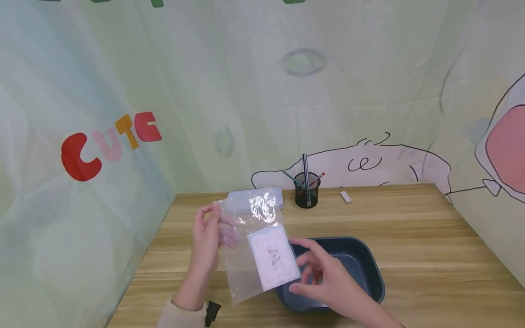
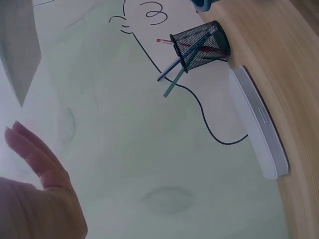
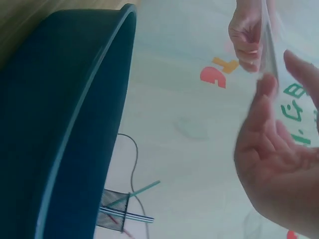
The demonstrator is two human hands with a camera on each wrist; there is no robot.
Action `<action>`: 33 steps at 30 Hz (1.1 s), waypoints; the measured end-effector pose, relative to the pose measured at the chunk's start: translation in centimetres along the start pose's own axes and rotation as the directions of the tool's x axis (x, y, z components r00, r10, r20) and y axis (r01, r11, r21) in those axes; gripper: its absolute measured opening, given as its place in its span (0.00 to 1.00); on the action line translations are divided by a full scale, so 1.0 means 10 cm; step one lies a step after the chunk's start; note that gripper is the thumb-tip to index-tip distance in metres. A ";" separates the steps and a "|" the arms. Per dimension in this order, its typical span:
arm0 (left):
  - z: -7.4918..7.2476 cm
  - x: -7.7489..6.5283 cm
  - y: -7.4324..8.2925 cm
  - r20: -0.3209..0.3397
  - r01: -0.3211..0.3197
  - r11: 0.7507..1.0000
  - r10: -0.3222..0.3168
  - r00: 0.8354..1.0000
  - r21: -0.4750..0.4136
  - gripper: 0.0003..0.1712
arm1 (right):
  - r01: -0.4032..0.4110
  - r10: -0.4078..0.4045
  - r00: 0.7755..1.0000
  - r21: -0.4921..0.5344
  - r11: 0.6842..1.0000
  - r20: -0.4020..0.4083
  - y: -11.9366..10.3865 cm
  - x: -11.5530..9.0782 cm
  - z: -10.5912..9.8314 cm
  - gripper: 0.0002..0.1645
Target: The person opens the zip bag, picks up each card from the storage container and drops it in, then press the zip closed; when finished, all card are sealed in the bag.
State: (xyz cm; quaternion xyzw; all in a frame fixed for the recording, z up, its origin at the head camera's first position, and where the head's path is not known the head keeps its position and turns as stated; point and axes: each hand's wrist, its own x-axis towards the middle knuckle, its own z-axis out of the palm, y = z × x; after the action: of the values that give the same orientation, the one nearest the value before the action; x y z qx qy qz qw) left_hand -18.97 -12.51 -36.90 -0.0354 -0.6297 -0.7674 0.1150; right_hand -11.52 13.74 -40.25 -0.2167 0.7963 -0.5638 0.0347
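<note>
My left hand (image 1: 207, 232) pinches the left edge of a clear plastic bag (image 1: 242, 264) and holds it up above the table. Inside the bag's right part shows a white card (image 1: 266, 269) with a small butterfly drawing. Beside the card's right edge is my right hand (image 1: 328, 278), its fingers bent and spread apart from the thumb. In the right wrist view, one fingertip of that hand (image 3: 274, 134) is at the bag's edge, and whether it touches cannot be told. A dark blue tray (image 1: 371, 269) stands beneath, partly hidden by the bag and right hand.
Along the back of the wooden table (image 1: 418, 237) stand a black mesh pen cup (image 1: 306, 198) with several pencils or pens and a white flat case (image 1: 276, 196) behind the bag. A white eraser (image 1: 346, 197) lies to the cup's right. Printed cloth walls surround the table.
</note>
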 end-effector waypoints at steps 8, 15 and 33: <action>-0.07 0.16 -0.03 -0.028 0.099 0.994 -0.098 0.995 0.044 0.17 | 0.265 -0.309 0.941 -0.266 0.927 -0.140 -0.10 0.01 0.09 0.14; -0.24 0.35 -0.18 -0.065 0.169 0.968 -0.160 0.985 0.186 0.18 | 0.500 -0.623 0.771 -0.483 0.719 -0.129 -0.11 0.15 0.20 0.11; -0.69 0.53 -0.72 -0.035 0.355 0.786 -0.393 0.919 0.507 0.19 | 0.534 -0.509 0.794 -0.782 0.322 0.333 0.09 0.41 0.67 0.10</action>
State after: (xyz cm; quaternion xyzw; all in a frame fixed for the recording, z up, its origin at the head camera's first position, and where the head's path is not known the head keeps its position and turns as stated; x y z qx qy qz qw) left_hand -25.06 -18.65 -44.19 0.0934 -0.8059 -0.5818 -0.0569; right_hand -13.45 6.51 -42.73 -0.4558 0.8513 -0.0797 -0.2473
